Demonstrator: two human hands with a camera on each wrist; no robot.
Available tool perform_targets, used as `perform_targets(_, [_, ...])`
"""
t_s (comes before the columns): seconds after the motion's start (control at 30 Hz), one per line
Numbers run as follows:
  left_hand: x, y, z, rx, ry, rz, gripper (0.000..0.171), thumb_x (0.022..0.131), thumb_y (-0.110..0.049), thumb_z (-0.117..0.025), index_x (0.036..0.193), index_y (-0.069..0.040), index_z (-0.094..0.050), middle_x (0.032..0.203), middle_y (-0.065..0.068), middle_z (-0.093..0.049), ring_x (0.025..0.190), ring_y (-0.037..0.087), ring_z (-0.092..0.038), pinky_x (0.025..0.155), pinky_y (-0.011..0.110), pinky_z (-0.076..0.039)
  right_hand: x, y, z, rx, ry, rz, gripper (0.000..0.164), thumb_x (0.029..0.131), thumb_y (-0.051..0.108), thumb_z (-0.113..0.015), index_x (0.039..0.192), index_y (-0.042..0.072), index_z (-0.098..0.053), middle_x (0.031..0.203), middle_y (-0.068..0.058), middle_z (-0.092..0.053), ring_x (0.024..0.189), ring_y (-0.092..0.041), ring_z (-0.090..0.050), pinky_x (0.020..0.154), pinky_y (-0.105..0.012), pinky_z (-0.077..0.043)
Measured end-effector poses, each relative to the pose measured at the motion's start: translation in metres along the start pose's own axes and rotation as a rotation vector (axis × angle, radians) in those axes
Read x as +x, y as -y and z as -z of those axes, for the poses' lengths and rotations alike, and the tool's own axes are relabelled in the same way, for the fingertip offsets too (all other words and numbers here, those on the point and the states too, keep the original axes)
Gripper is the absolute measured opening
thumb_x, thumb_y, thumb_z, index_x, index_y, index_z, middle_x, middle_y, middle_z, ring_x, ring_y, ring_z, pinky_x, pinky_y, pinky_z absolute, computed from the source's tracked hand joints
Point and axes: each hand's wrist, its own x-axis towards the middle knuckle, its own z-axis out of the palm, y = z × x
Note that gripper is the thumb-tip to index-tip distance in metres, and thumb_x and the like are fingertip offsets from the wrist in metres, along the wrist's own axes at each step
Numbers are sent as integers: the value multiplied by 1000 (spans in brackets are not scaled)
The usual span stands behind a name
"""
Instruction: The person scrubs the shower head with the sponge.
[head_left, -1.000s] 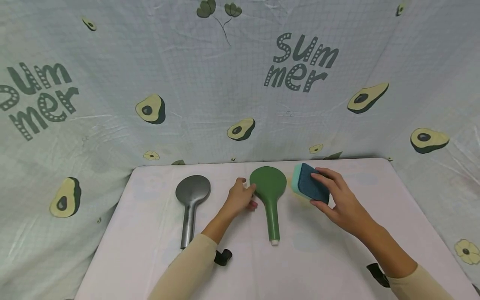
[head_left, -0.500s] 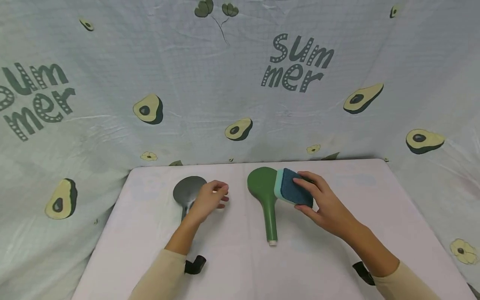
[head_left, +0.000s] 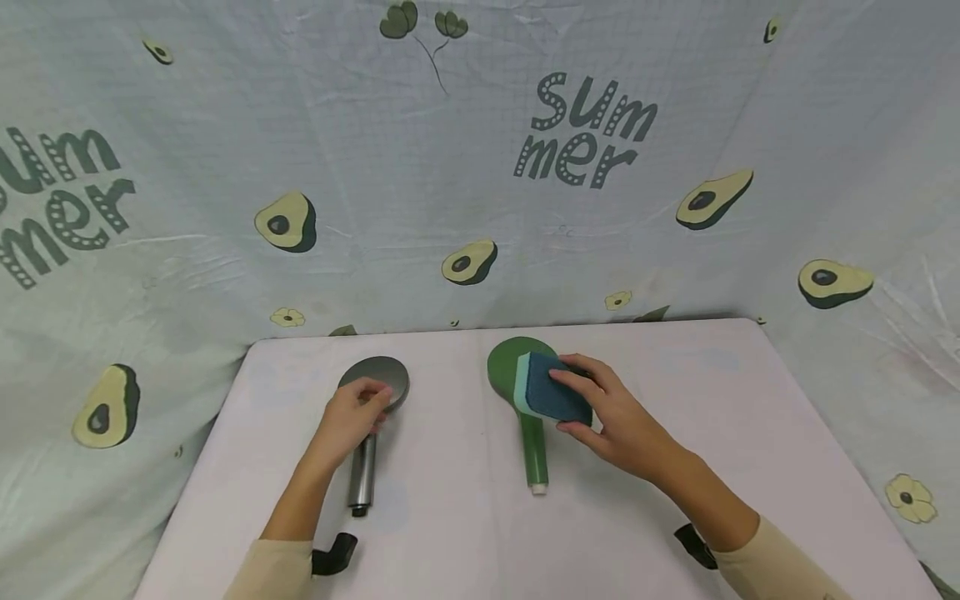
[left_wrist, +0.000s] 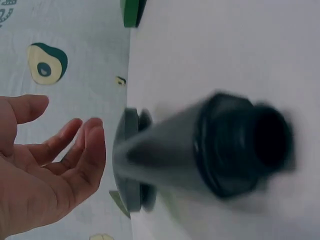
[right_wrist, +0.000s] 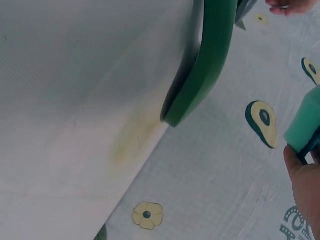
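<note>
My right hand point(head_left: 618, 421) grips a sponge point(head_left: 558, 392), dark blue on one face and mint green on the other, with thumb and fingers at its edges. The sponge overlaps the head of a green handheld shower head point(head_left: 535, 450) in the head view. In the right wrist view, the mint side of the sponge point(right_wrist: 305, 122) shows apart from the green shower head point(right_wrist: 215, 55). Over a grey handheld shower head point(head_left: 363, 475), my left hand point(head_left: 351, 425) hovers with loosely bent fingers. The left wrist view shows a gap between that hand point(left_wrist: 55, 180) and the grey shower head point(left_wrist: 167, 152), whose threaded end faces the camera.
Both shower heads lie on a table with a pale pink cover point(head_left: 450, 533), handles toward the near side. A hanging cloth point(head_left: 420, 167) printed with avocados and lettering stands behind the table. A faint yellowish stain point(right_wrist: 130, 137) marks the cover near its far edge.
My left hand has moved left from beside the green shower head to over the grey one. My right hand has carried the sponge left, over the green shower head. The view has shifted slightly.
</note>
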Motion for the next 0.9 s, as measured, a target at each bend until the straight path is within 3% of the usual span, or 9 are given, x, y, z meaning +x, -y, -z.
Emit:
perform_targets(0.07, [-3, 5, 5, 84, -28, -2, 35, 106, -27, -60, 123, 4, -63, 111, 21, -66, 89, 28, -68, 71, 31, -58, 0, -1, -3, -7, -2, 7, 81, 85, 18, -87, 154, 16, -45, 159, -12, -38, 142, -29, -44, 108, -30, -51])
perform_targets(0.23, [-8, 17, 13, 205, -66, 45, 42, 102, -32, -65, 115, 6, -58, 106, 21, -66, 88, 26, -65, 70, 33, -52, -6, -6, -11, -2, 2, -4, 82, 83, 16, -88, 154, 17, -45, 158, -11, -39, 141, -29, -45, 108, -22, -48])
perform_targets(0.47, [-8, 34, 18, 84, 4, 208, 58, 101, -39, -66, 120, 12, -48, 92, 20, -66, 67, 21, -66, 59, 34, -59, -15, -5, -19, 25, 40, -42, 82, 85, 19, -87, 155, 19, -44, 159, -9, -38, 141, -30, -46, 99, -44, -58])
perform_targets(0.6, [-7, 42, 18, 17, 39, 266, 58, 100, -41, -67, 118, 12, -52, 87, 15, -62, 69, 19, -64, 59, 34, -61, -20, -2, -25, 55, 69, -51, 82, 86, 20, -87, 155, 21, -44, 159, -7, -38, 142, -31, -45, 100, -45, -57])
perform_targets(0.9, [-6, 43, 13, 24, 69, 275, 44, 96, -34, -73, 103, 10, -67, 72, 6, -58, 63, 16, -58, 55, 31, -56, -22, 10, -37, 76, 128, -20, 75, 91, 29, -82, 155, 24, -44, 160, -5, -38, 144, -26, -44, 103, -39, -55])
